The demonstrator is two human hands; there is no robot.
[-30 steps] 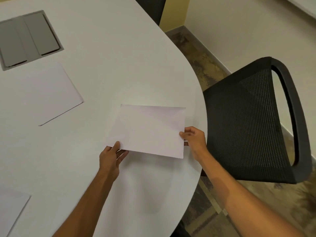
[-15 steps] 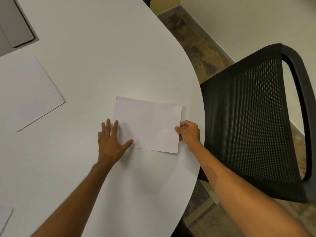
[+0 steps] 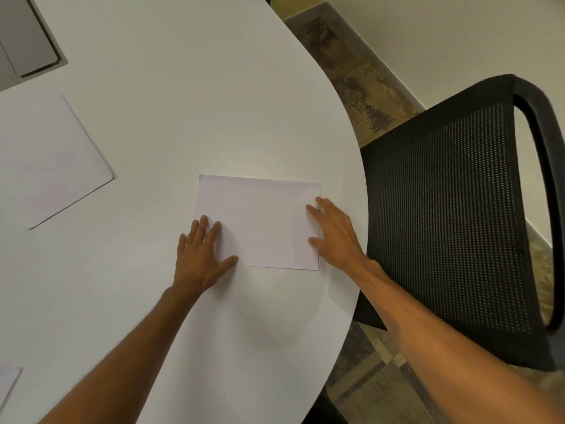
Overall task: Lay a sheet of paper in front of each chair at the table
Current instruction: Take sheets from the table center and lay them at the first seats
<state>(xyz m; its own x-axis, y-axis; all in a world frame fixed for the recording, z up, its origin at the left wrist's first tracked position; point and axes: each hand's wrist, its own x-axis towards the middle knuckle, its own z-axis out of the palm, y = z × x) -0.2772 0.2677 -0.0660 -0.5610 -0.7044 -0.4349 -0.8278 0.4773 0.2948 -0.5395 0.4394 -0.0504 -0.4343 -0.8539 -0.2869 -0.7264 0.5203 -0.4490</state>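
A white sheet of paper (image 3: 263, 218) lies flat on the white table (image 3: 183, 117), close to the rounded edge facing a black mesh chair (image 3: 452, 215). My left hand (image 3: 200, 255) rests palm down with spread fingers on the sheet's near left corner. My right hand (image 3: 334, 234) lies flat and open over the sheet's right edge. Another sheet (image 3: 52, 160) lies on the table at the left. The corner of a third sheet (image 3: 7, 384) shows at the lower left edge.
A grey recessed cable hatch (image 3: 27, 35) sits in the tabletop at the top left. Beyond the table edge are patterned floor (image 3: 360, 84) and a pale wall (image 3: 458, 35). The chair stands tight against the table's right edge.
The sheet was held by both hands just above the table; now it lies flat. My left hand flattened first, then my right hand let go of the edge and spread open on it.
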